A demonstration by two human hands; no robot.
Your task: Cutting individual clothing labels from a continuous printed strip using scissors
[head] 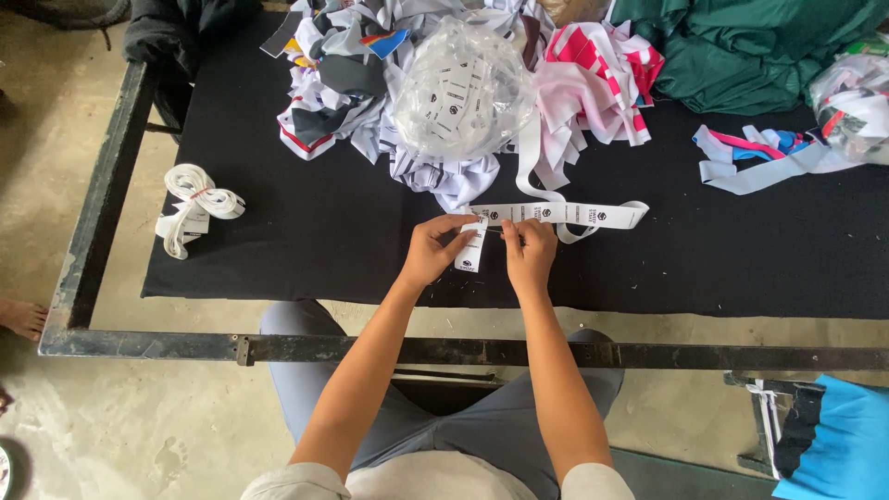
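From the head camera, looking down past grey-trousered knees, the left hand (433,248) and the right hand (530,248) meet over a white label ribbon (556,214) printed with small dark marks. The left grip is closed on a short piece of it that hangs folded down toward the near edge; the right grip pinches the ribbon just beside it, where the long run begins and stretches off to the right, ending in a loop. Judging by how things lie, the work is early to midway: one bundle of white tape (193,206), bound with a red band, lies well apart at the left, while the long ribbon is still uncut and a clear plastic bag of labels (463,91) sits full behind it. The surface is a black cloth (306,241) spread over a dark metal frame (407,350). At its far side lie a heap of white, red and navy fabric strips (352,65), a pink and white piece (602,74) and folded green cloth (741,56). Below is a worn concrete floor (120,426); a bare foot (20,318) of another person shows at the left edge, and something blue (838,435) at the lower right.
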